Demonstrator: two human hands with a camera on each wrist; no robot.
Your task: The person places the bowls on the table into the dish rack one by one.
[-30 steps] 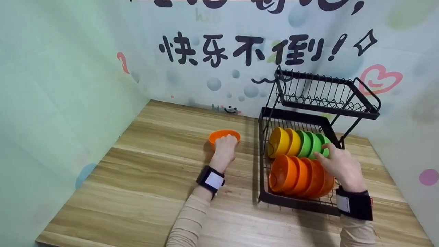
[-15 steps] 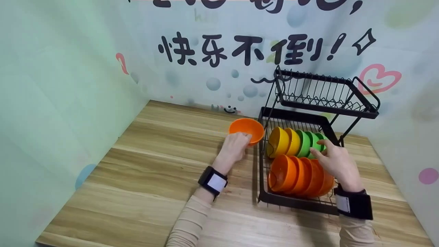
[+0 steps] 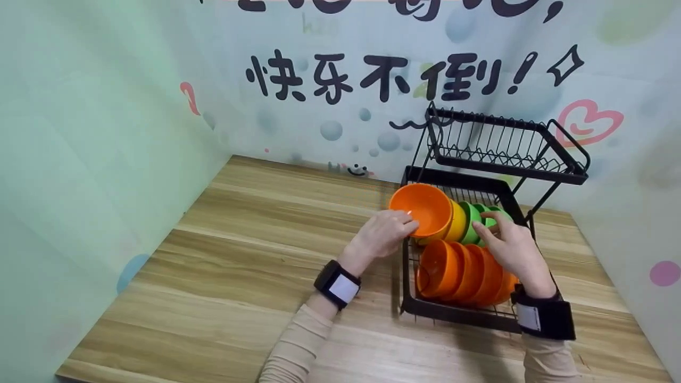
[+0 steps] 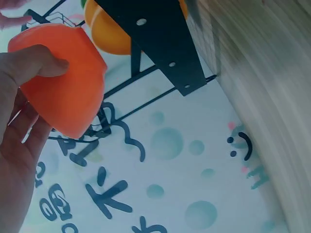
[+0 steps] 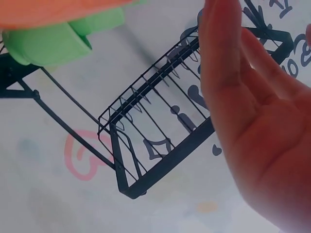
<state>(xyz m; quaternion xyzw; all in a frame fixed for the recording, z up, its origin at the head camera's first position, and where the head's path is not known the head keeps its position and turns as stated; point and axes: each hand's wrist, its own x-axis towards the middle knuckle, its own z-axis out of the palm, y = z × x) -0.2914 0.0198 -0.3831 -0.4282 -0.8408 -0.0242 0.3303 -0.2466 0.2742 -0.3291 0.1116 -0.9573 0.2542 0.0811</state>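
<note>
My left hand (image 3: 382,234) pinches the rim of an orange bowl (image 3: 425,207), tilted with its inside showing, above the left side of the black dish rack (image 3: 457,318). In the left wrist view the thumb lies on the outside of that orange bowl (image 4: 77,92). Directly behind it, a yellow bowl (image 3: 456,223) is partly covered. Several green bowls (image 3: 468,229) stand on edge in the same row. My right hand (image 3: 513,244) hovers by the green bowls, fingers loosely bent and holding nothing; whether it touches one is unclear.
Several orange bowls (image 3: 439,268) stand on edge in the rack's front row. The rack's upper tier (image 3: 511,165) overhangs the back. Wooden tabletop (image 3: 239,255) stretches out to the left, with a printed backdrop (image 3: 330,106) behind.
My left hand has lifted the orange bowl from the table and carried it right, over the rack beside the yellow bowls. The right hand has shifted slightly left.
</note>
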